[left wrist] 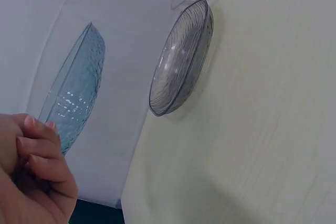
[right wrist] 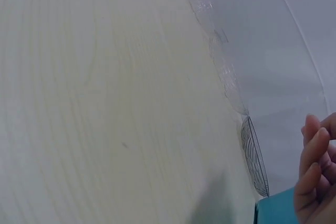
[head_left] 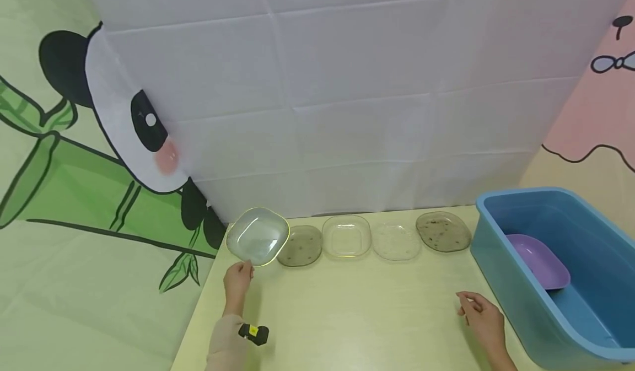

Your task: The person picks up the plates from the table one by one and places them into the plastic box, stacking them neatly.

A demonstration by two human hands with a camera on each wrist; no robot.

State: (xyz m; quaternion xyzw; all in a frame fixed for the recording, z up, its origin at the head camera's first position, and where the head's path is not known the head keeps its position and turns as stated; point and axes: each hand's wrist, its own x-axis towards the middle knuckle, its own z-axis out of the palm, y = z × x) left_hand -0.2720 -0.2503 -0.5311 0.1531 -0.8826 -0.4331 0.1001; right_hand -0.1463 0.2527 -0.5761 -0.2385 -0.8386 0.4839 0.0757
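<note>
My left hand pinches the near edge of a clear bluish plate with a yellow-looking rim. In the left wrist view that plate is tilted and held off the table by the fingers. Just right of it lies a grey see-through plate, first in a row along the back. My right hand hovers over the table's right side, fingers loosely curled with nothing in them. The right wrist view shows that hand at the edge, near the blue tub.
Along the back, the row continues with a clear square plate, a clear textured plate and a grey spotted plate. A large blue tub stands at the right, holding a purple plate. White cloth hangs behind the table.
</note>
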